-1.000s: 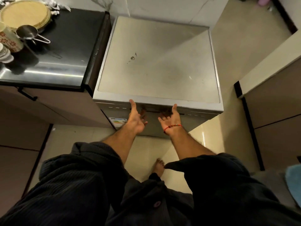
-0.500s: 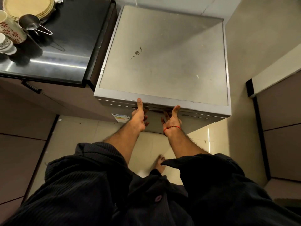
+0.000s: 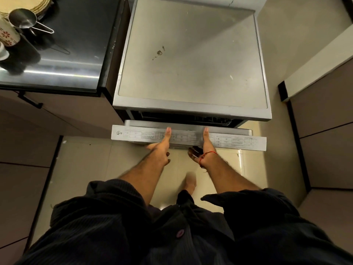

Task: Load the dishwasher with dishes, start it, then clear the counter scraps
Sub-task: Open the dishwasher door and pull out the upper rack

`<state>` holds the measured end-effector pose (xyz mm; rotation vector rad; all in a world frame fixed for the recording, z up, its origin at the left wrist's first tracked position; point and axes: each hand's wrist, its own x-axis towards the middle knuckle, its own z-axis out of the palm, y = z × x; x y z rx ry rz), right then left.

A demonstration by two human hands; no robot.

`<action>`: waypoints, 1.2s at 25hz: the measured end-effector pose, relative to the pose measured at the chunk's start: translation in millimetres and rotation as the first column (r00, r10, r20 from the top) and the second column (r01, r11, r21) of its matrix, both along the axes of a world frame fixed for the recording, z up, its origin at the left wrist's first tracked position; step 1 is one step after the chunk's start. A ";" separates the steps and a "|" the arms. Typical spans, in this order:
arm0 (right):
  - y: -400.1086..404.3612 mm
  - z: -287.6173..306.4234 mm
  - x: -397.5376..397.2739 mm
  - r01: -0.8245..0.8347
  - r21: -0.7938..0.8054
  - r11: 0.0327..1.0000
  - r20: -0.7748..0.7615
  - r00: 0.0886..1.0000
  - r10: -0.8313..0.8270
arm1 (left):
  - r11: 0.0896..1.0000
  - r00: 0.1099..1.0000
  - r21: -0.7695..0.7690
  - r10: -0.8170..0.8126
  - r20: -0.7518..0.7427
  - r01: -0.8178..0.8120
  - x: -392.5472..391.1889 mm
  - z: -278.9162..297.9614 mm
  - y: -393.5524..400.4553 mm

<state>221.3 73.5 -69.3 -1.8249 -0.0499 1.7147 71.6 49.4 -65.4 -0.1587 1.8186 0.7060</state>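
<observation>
The dishwasher (image 3: 191,60) door (image 3: 238,143) is gripped at its top edge by the left hand (image 3: 161,148) and right hand (image 3: 205,148), thumbs on top. It is now pulled ajar, where it was shut before; open floor (image 3: 95,159) lies below.

My silver-grey dishwasher (image 3: 191,60) with a brown stain; glossy black surface (image 3: 76,35) at ten o'clock; white cup (image 3: 7,35) patterned with red flowers; red thread (image 3: 207,154) on my right wrist.

At eleven o'clock the frame is cropping the plates (image 3: 41,5) and mug (image 3: 8,34). The door (image 3: 191,138) is hiding both hands' fingers; a foot (image 3: 190,181) is blurring.
</observation>
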 end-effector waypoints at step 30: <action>-283.3 -144.7 63.3 -0.829 -0.527 -0.186 0.677 -0.542 0.498 | 0.230 -0.128 -0.415 -0.727 -0.675 0.880 15.5 -192.3 -351.8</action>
